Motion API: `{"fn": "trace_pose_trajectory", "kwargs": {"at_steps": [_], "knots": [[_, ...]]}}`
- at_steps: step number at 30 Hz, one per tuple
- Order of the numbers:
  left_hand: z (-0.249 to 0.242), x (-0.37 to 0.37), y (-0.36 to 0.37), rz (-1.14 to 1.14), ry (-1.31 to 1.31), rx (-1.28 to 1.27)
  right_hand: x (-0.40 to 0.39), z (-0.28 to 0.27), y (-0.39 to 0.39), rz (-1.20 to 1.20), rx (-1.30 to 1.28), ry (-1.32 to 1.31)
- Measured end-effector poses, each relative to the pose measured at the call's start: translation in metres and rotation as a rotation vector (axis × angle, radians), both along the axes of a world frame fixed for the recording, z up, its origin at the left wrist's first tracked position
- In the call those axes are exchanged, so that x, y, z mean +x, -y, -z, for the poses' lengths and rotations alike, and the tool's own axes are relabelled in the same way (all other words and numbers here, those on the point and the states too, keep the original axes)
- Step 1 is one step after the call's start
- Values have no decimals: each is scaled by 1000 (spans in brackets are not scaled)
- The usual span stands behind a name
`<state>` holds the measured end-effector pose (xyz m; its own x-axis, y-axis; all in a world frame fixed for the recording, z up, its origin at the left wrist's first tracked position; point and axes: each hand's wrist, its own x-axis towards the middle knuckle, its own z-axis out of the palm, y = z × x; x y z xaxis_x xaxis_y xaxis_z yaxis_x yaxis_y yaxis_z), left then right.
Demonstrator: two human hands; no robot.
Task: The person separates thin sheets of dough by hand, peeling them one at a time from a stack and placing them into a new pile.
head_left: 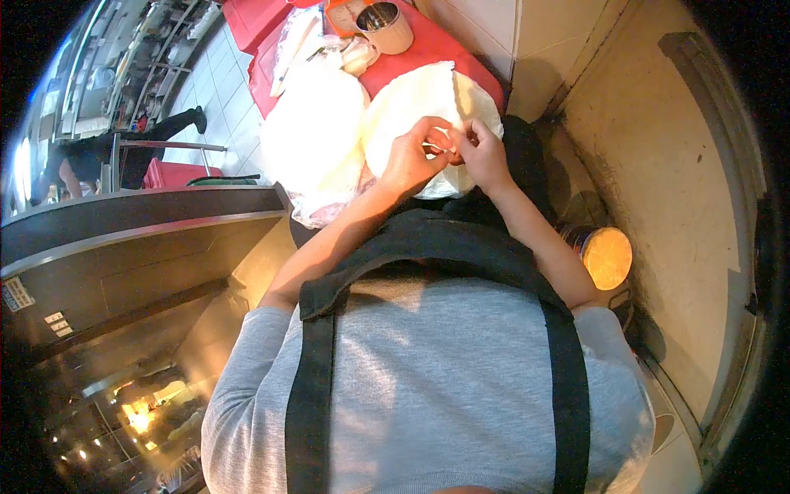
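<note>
My left hand and my right hand meet in front of me, thumbs and fingers pinched close together. Anything between the fingertips is too small to make out. Right below them lies a broad pale round thing with a white sheet-like edge, partly covered by my hands. Beside it on the left is a second, very bright white mass, overexposed, with a crumpled clear plastic bag at its near edge.
A red surface carries these things, plus a metal-lined cup and an orange container. At right stand a wall and a can with a yellow top. A dark counter is at left; beyond it, another person's leg.
</note>
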<state>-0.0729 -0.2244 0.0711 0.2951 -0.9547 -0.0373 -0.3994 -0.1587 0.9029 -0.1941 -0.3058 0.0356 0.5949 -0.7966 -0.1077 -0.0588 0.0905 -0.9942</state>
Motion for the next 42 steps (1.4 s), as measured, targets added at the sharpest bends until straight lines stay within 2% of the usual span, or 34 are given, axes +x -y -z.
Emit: {"fn": "trace_pose_trajectory", "kwargs": {"at_steps": [3, 5, 8, 12, 15, 21, 23, 26, 27, 29, 30, 31, 33, 34, 35, 37, 39, 42], "knots": [[-9, -5, 0, -89, 134, -33, 1, 10, 5, -2, 171, 126], [-11, -6, 0, -82, 148, -27, 3, 15, 5, -11, 371, 269], [0, 2, -1, -86, 101, 9, 0, 15, 6, -54, 527, 351], [18, 12, -5, -93, -94, 24, -1, 8, 4, -29, 544, 324], [13, 15, -6, -101, 15, 124, -1, 8, 4, -42, 541, 328], [9, 4, -5, -85, -85, -56, -1, 12, 4, -65, 516, 332], [10, 8, -5, -81, 82, -16, -1, 6, 3, -58, 530, 330], [-9, 7, -5, -82, 254, -42, -6, 10, -2, 12, 750, 454], [-24, 4, -4, -84, 299, -66, -6, 17, -3, -95, 852, 424], [-55, 0, -5, 137, 351, -232, -6, 34, -6, -310, 1055, 357], [-72, -4, -8, 248, 375, -313, -12, 4, -16, -312, 802, 321], [-89, -10, -12, 321, 336, -290, -20, -52, -32, -313, 550, 282], [-117, -4, -15, 429, 528, -346, -23, -70, -33, -331, 348, 418], [-125, 3, -21, 481, 626, -371, -20, -43, -16, -347, 401, 595], [-128, 15, -25, 415, 644, -376, -15, -16, 3, -360, 454, 774], [-128, 47, -34, 298, 778, -347, 0, -5, 25, -328, 608, 925], [-124, 82, -43, 235, 860, -255, 8, -17, 39, -244, 809, 859], [-102, 102, -51, 103, 1016, -115, -5, -12, 36, -261, 1093, 837]]}}
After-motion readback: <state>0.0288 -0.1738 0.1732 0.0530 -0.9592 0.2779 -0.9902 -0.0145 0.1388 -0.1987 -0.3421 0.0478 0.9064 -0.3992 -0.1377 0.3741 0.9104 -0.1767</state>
